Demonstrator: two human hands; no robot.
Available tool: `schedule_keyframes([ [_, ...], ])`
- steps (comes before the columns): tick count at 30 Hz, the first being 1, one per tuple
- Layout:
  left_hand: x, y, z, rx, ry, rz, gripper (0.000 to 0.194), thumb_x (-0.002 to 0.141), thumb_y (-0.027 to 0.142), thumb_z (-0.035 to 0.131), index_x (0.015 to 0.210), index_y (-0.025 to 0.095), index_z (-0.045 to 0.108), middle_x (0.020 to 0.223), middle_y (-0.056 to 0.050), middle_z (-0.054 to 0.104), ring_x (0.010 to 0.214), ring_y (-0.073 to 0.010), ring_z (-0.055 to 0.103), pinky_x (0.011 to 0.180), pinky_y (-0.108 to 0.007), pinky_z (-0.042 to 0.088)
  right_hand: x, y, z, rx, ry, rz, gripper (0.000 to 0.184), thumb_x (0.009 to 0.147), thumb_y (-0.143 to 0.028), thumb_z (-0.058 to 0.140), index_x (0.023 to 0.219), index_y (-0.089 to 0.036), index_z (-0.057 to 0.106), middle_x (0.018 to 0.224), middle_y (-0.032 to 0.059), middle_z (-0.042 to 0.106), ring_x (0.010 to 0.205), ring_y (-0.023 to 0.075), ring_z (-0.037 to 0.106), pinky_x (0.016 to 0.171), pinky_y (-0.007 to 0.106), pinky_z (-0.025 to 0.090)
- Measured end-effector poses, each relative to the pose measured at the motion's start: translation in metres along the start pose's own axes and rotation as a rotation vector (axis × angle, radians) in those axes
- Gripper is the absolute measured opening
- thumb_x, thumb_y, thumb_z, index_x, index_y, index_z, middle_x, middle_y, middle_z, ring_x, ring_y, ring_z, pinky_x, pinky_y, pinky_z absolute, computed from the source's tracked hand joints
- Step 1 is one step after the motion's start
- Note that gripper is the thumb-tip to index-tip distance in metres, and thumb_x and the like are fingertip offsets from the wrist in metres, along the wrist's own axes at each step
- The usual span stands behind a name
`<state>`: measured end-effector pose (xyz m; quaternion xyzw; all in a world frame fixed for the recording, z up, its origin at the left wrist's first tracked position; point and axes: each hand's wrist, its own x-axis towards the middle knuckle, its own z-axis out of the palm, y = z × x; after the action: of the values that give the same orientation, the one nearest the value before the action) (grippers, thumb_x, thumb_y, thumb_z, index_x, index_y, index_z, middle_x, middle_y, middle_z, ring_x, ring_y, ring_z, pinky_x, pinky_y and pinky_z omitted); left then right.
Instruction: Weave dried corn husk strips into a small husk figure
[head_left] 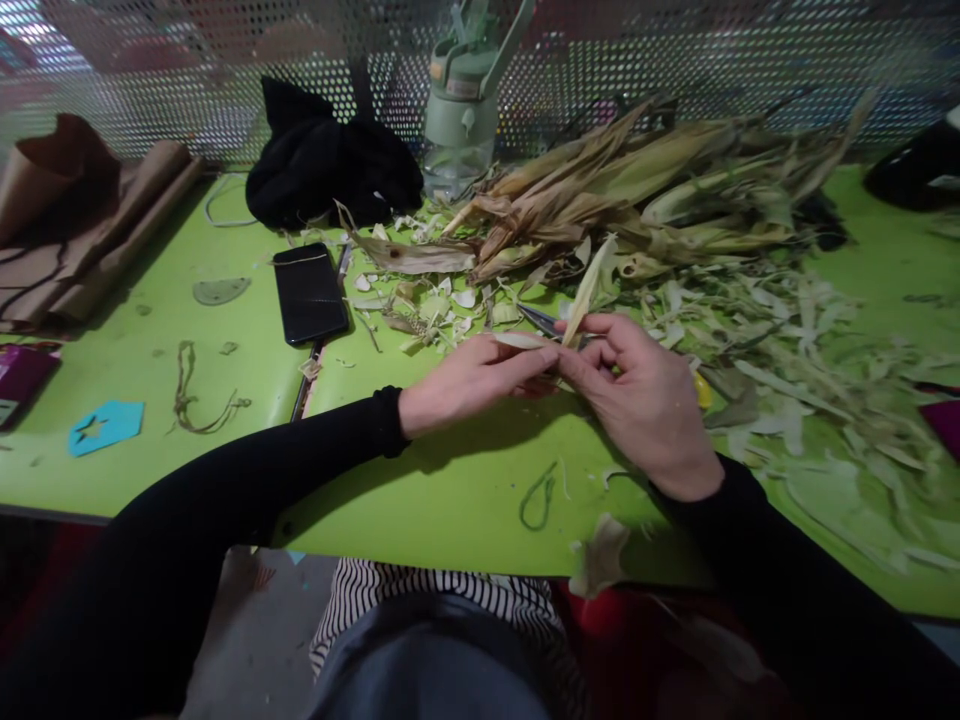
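Both of my hands meet over the green table [450, 490], pinching a pale corn husk strip [590, 290]. One end of it sticks up above the fingers, and a light piece lies across my left fingertips. My left hand [476, 380] is closed on the strip, its fingers partly hidden underneath. On the other side, my right hand [645, 400] grips it between thumb and forefinger, the other fingers curled. Just behind my fingers a pointed metal blade [536, 320] shows. A yellow handle-like piece [703, 390] peeks out beside my right hand; whether it joins the blade is hidden.
Dried corn husks [622, 200] are heaped at the back, with shredded scraps [810, 370] to the right. A bottle [461, 110], black cloth [330, 160] and phone [310, 292] stand or lie behind and left. Brown paper [112, 230] is far left; a green loop [537, 498] lies in front.
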<state>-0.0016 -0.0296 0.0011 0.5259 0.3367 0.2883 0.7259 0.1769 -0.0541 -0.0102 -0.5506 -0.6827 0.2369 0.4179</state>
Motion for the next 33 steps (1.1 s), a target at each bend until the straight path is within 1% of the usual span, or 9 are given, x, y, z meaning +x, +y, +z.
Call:
schedule_keyframes([
  [3,0.002,0.0,0.0,-0.122,-0.006,-0.058,0.024,0.097,0.026,0.056,0.101,0.009,0.073,0.092,-0.008,0.073,0.083,-0.0113,0.068,0.092,-0.029,0.053,0.0,0.002,0.0,0.066,-0.058,0.019,0.029,0.088,-0.05,0.069,0.097,-0.022,0.071,0.057,-0.0054,0.053,0.047,0.0099,0.044,0.042,0.024,0.031],
  [7,0.005,-0.001,0.0,-0.252,0.012,-0.162,0.029,0.1,0.029,0.052,0.111,0.01,0.072,0.084,-0.008,0.075,0.075,-0.0111,0.07,0.088,-0.029,0.056,-0.003,0.005,0.004,0.082,0.015,-0.043,0.017,0.088,-0.04,0.071,0.098,-0.026,0.074,0.066,-0.0026,0.061,0.056,0.0126,0.053,0.049,0.026,0.04],
  [10,0.006,-0.001,0.001,-0.276,0.05,-0.23,0.028,0.101,0.026,0.05,0.104,0.008,0.071,0.08,-0.008,0.075,0.069,-0.0102,0.07,0.084,-0.028,0.058,-0.004,0.005,0.006,-0.081,0.095,-0.209,0.01,0.089,-0.034,0.071,0.094,-0.026,0.075,0.075,0.0009,0.064,0.065,0.0163,0.058,0.057,0.031,0.046],
  [14,0.005,0.0,0.002,-0.297,0.07,-0.279,0.022,0.099,0.02,0.053,0.089,0.008,0.069,0.078,-0.007,0.073,0.07,-0.0107,0.071,0.088,-0.032,0.058,-0.003,0.003,0.004,-0.335,0.211,-0.447,0.009,0.091,-0.03,0.068,0.095,-0.026,0.075,0.087,0.0059,0.067,0.083,0.022,0.064,0.07,0.038,0.052],
  [16,0.006,-0.001,0.001,-0.298,0.066,-0.275,0.02,0.098,0.017,0.054,0.086,0.009,0.068,0.075,-0.006,0.073,0.07,-0.0105,0.071,0.088,-0.031,0.058,-0.002,0.002,0.003,-0.388,0.204,-0.515,0.011,0.092,-0.027,0.065,0.097,-0.028,0.075,0.094,0.0058,0.072,0.089,0.0238,0.066,0.079,0.042,0.053],
  [19,0.006,-0.004,0.0,-0.285,0.046,-0.269,0.022,0.098,0.015,0.053,0.081,0.01,0.067,0.072,-0.004,0.072,0.068,-0.0093,0.07,0.085,-0.029,0.058,-0.002,0.001,0.0,-0.336,0.099,-0.575,0.017,0.096,-0.026,0.058,0.103,-0.031,0.073,0.093,0.0039,0.076,0.091,0.0247,0.066,0.084,0.045,0.051],
  [27,0.01,-0.019,-0.001,-0.208,-0.05,-0.281,0.022,0.1,0.017,0.051,0.091,0.009,0.069,0.08,-0.005,0.073,0.067,-0.0075,0.069,0.088,-0.03,0.057,-0.003,0.003,-0.002,-0.075,-0.099,-0.422,0.025,0.1,-0.042,0.049,0.108,-0.033,0.071,0.081,0.0029,0.068,0.082,0.0228,0.063,0.079,0.043,0.052],
  [30,0.01,-0.016,-0.001,-0.208,-0.023,-0.266,0.02,0.099,0.016,0.052,0.09,0.008,0.067,0.08,-0.005,0.073,0.068,-0.0079,0.069,0.09,-0.032,0.057,-0.004,0.002,-0.002,-0.068,-0.105,-0.361,0.027,0.1,-0.046,0.049,0.109,-0.035,0.072,0.079,0.0026,0.067,0.079,0.0224,0.06,0.077,0.043,0.05],
  [33,0.008,-0.01,0.0,-0.198,0.03,-0.267,0.019,0.098,0.016,0.053,0.083,0.009,0.064,0.077,-0.003,0.07,0.067,-0.0081,0.068,0.089,-0.032,0.057,-0.004,0.0,-0.005,-0.099,-0.052,-0.295,0.022,0.097,-0.043,0.054,0.108,-0.034,0.072,0.085,0.0034,0.067,0.081,0.0233,0.06,0.073,0.04,0.048],
])
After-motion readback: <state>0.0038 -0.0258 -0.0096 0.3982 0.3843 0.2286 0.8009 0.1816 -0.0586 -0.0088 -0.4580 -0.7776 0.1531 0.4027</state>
